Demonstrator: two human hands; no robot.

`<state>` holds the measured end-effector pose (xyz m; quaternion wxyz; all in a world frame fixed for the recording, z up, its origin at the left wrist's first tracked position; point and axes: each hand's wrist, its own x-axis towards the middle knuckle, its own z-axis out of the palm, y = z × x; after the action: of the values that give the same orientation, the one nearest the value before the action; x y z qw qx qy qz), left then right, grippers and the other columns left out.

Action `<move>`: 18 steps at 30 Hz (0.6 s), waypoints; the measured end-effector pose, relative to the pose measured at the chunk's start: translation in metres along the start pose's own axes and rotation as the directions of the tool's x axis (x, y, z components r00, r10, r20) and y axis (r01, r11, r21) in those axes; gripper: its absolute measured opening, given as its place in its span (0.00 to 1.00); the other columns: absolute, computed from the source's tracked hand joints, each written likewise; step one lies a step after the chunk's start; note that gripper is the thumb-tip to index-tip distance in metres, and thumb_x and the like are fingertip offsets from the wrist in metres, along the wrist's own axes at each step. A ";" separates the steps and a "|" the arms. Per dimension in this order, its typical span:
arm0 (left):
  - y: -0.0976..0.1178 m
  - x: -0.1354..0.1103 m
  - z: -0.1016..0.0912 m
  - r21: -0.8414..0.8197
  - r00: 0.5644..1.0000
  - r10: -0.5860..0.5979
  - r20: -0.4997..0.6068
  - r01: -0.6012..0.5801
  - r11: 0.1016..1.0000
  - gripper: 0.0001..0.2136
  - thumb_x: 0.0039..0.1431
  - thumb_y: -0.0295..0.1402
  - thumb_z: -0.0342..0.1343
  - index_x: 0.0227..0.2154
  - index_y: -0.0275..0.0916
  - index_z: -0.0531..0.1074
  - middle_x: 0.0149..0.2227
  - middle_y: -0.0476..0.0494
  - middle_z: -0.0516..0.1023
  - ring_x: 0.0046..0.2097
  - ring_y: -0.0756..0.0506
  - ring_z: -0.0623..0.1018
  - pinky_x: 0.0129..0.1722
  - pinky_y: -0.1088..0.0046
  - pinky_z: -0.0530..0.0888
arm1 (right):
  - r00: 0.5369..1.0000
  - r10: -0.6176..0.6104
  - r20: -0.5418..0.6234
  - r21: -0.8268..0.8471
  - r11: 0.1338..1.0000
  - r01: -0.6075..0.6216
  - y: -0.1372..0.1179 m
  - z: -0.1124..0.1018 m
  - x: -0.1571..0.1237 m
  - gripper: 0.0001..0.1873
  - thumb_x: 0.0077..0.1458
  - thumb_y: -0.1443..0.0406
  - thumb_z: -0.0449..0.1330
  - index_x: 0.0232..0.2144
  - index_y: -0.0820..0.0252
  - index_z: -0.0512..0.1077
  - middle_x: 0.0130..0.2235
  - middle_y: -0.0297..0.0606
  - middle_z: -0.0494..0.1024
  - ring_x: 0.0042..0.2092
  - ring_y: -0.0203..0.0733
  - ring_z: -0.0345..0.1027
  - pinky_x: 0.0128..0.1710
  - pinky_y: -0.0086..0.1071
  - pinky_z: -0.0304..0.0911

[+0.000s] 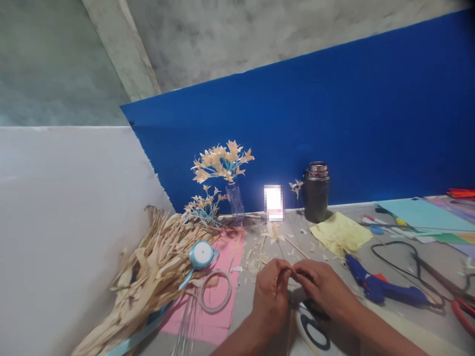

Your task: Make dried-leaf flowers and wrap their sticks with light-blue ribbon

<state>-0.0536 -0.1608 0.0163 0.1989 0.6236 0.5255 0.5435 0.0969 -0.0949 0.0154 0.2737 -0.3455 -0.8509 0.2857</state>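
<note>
A pale dried-husk flower (273, 232) points up just beyond my hands, on a thin stem that runs down to my fingertips. My left hand (272, 287) is closed in a pinch on this stem. Right beside it, my right hand (321, 284) is also closed, its fingertips meeting the left ones at the stem. The exact pinch point is partly hidden by the fingers. Below my right wrist lies a white and black looped object (313, 330), partly covered by the arm.
Dried husks (144, 267), a blue ribbon spool (202, 254) and a tape roll (215, 291) lie left on pink paper (222, 321). Behind stand a flower bouquet (222, 160) and a dark flask (316, 195). A blue glue gun (386, 291) and red-handled tool (462, 314) lie right.
</note>
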 end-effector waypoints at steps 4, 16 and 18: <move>0.001 0.001 -0.001 -0.029 1.000 -0.011 -0.017 0.010 1.000 0.14 0.68 0.36 0.48 0.31 0.39 0.76 0.31 0.44 0.79 0.35 0.45 0.77 0.38 0.69 0.71 | 0.999 0.045 -0.026 0.005 0.999 -0.045 0.000 -0.004 0.001 0.19 0.67 0.57 0.45 0.30 0.54 0.71 0.29 0.35 0.77 0.33 0.44 0.72 0.36 0.35 0.62; 0.001 0.001 0.001 -0.112 0.995 -0.092 0.036 0.095 0.989 0.12 0.66 0.34 0.49 0.31 0.39 0.75 0.30 0.43 0.78 0.35 0.45 0.76 0.39 0.69 0.70 | 0.996 0.063 -0.057 -0.018 0.998 -0.064 -0.002 -0.006 0.000 0.17 0.63 0.60 0.46 0.33 0.54 0.75 0.31 0.37 0.80 0.34 0.47 0.74 0.36 0.37 0.61; 0.001 0.001 0.001 -0.124 0.994 -0.101 0.041 0.106 0.987 0.12 0.66 0.34 0.49 0.30 0.38 0.74 0.30 0.44 0.77 0.35 0.46 0.75 0.38 0.70 0.70 | 0.999 0.035 -0.037 -0.016 0.999 -0.036 -0.001 -0.007 0.000 0.17 0.64 0.60 0.47 0.34 0.54 0.76 0.32 0.37 0.81 0.35 0.47 0.74 0.37 0.37 0.61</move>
<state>-0.0522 -0.1601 0.0175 0.2748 0.5910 0.5184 0.5536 0.1008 -0.0938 0.0209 0.2813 -0.3682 -0.8418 0.2768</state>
